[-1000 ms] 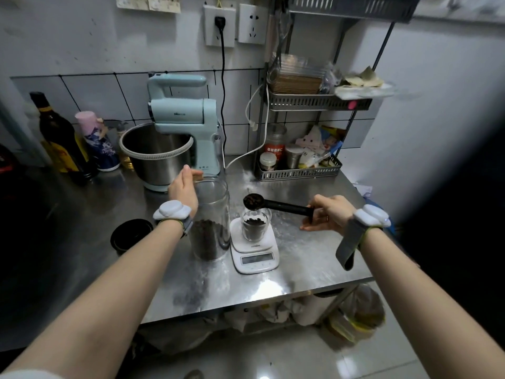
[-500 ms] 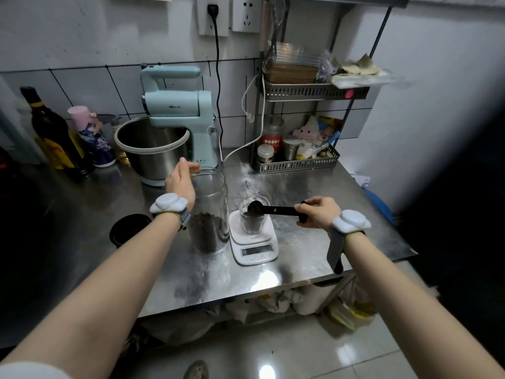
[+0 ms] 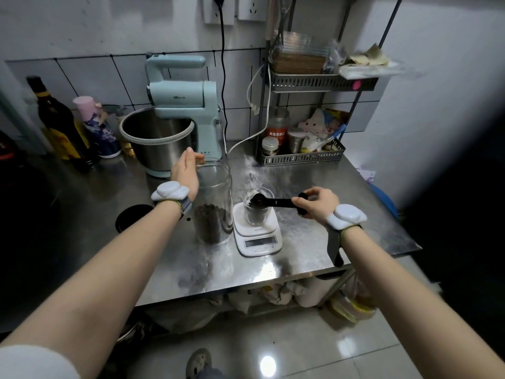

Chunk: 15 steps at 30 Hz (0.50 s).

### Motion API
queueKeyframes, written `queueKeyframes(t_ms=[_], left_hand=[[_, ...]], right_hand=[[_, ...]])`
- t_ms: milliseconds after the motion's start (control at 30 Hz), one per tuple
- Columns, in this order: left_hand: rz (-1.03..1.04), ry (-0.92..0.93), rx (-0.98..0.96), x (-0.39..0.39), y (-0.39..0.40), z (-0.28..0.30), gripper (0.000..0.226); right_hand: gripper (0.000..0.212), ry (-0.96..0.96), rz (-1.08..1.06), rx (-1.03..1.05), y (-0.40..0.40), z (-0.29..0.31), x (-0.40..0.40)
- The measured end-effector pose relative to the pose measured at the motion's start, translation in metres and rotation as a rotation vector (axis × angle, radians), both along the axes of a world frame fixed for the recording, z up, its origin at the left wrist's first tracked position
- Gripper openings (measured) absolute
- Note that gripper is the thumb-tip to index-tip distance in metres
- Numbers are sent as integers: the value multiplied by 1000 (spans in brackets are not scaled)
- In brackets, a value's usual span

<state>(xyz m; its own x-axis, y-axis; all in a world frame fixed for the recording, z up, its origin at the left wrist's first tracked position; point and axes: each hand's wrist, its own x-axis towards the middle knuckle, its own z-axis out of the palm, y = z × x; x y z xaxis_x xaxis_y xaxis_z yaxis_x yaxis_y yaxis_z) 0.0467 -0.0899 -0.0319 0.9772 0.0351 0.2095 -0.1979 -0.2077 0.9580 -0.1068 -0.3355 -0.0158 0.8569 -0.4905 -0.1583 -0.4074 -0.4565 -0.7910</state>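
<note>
A tall clear glass jar (image 3: 213,214) stands open on the steel table (image 3: 314,258), its lower third filled with dark coffee beans. My left hand (image 3: 185,172) is against the jar's left side near the rim, fingers round it. To its right a small glass cup (image 3: 257,212) with dark beans inside sits on a white digital scale (image 3: 258,236). My right hand (image 3: 317,205) grips the handle of a black measuring scoop (image 3: 269,201), whose bowl is tipped into the mouth of the cup.
A pale blue stand mixer (image 3: 185,105) with a steel bowl (image 3: 155,143) stands behind the jar. Bottles (image 3: 57,124) line the back left. A black lid (image 3: 131,221) lies left of the jar. A wire rack (image 3: 300,157) with containers occupies the back right; the table edge runs close in front.
The scoop has come down from above the cup and now tips into its mouth. My right hand moved left toward the scale. The left hand stays on the jar.
</note>
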Motion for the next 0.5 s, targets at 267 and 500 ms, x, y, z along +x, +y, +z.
queueKeyframes(t_ms=[267, 500], left_hand=[[-46, 14, 42, -1, 3, 4, 44], [-45, 12, 51, -2, 3, 3, 46]], right_hand=[[45, -18, 197, -349, 11, 14, -4], [37, -107, 513, -598, 20, 18, -6]])
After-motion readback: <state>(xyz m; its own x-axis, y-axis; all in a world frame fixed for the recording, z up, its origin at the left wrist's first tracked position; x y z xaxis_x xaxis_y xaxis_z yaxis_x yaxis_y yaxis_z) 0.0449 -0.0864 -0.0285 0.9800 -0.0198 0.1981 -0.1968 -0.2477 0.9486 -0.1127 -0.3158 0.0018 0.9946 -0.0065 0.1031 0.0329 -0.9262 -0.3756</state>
